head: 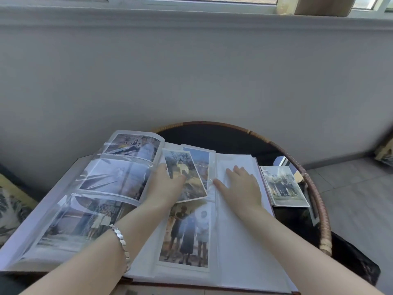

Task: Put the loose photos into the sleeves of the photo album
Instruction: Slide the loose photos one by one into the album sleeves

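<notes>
The photo album [238, 252] lies open on a round table. Its left page holds three sleeved photos. On the right page a sleeved photo of three standing people [187, 235] sits low, and another photo [198, 160] fills the top sleeve. My left hand [164, 186] holds a loose photo of a person in yellow [185, 167], tilted over the middle sleeve, thumb on top. My right hand [240, 186] lies flat with straight fingers on the white page edge beside that sleeve. A small stack of loose photos [284, 185] rests on the table to the album's right.
The round table has a dark glass top and a wicker rim [319, 209]. A grey wall stands right behind it, with a window ledge above. A patterned cushion [10, 209] lies at the left, tiled floor at the right.
</notes>
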`<state>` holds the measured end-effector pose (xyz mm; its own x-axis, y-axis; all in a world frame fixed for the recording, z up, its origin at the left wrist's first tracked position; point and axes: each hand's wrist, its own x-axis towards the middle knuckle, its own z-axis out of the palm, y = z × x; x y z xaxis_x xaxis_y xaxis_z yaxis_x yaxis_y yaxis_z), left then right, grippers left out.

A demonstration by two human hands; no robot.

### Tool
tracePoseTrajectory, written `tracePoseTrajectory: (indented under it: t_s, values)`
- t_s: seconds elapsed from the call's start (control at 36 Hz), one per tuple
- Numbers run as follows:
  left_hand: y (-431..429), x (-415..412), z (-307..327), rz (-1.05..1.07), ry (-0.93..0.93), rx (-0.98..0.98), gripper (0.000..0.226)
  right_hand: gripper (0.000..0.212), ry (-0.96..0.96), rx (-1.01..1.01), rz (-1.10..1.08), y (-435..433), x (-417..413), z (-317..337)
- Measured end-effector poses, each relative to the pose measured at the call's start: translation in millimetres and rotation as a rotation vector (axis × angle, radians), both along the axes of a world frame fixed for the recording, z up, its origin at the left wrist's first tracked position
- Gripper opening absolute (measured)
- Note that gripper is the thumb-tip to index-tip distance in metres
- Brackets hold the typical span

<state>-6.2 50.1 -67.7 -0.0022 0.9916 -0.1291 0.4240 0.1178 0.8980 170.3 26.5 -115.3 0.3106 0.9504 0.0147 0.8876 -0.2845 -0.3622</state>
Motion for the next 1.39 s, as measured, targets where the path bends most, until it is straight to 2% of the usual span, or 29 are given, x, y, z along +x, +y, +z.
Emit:
tracePoseTrajectory:
  t_s: [0.17, 0.33, 0.44, 0.61, 0.72, 0.78, 0.83, 0.94, 1.11, 1.17, 1.28, 1.39]
  values:
    - [4, 6, 0, -0.042, 0.056, -0.001, 0.026, 0.047, 0.041, 0.023, -0.021, -2, 2, 4]
    - [9, 19, 3, -0.183, 0.067, 0.018, 0.016, 0.013, 0.246, 0.138, -0.166, -4, 0, 11]
    - [17, 27, 4, -0.237, 0.118, 0.023, 0.011, 0.018, 0.33, 0.177, -0.183, -6, 0, 11]
    - [28, 37, 3, -0.255, 0.198, -0.027, 0.018, 0.023, 0.437, 0.267, -0.15, -8, 2, 13]
    - [33, 44, 3, -0.283, 0.256, -0.039, 0.011, 0.024, 0.476, 0.296, -0.135, -8, 2, 13]
    - [35, 47, 2, -0.284, 0.281, -0.04, 0.023, 0.025, 0.486, 0.297, -0.129, -8, 3, 13]
    - [37, 49, 2, -0.275, 0.308, -0.041, 0.027, 0.023, 0.478, 0.299, -0.126, -8, 4, 13]
    - [43, 53, 3, -0.262, 0.328, -0.012, 0.012, 0.018, 0.461, 0.294, -0.12, -7, 6, 12]
    - [44, 67, 1, -0.249, 0.287, -0.063, 0.023, 0.013, 0.461, 0.259, -0.087, -9, 11, 12]
    - [43, 71, 0, -0.25, 0.294, -0.067, 0.021, 0.015, 0.455, 0.249, -0.078, -12, 16, 11]
    - [37, 76, -3, -0.244, 0.337, -0.038, 0.029, 0.024, 0.4, 0.207, -0.034, -20, 24, 7]
    - [29, 78, -4, -0.24, 0.384, 0.056, 0.032, 0.028, 0.315, 0.172, 0.034, -28, 28, 4]
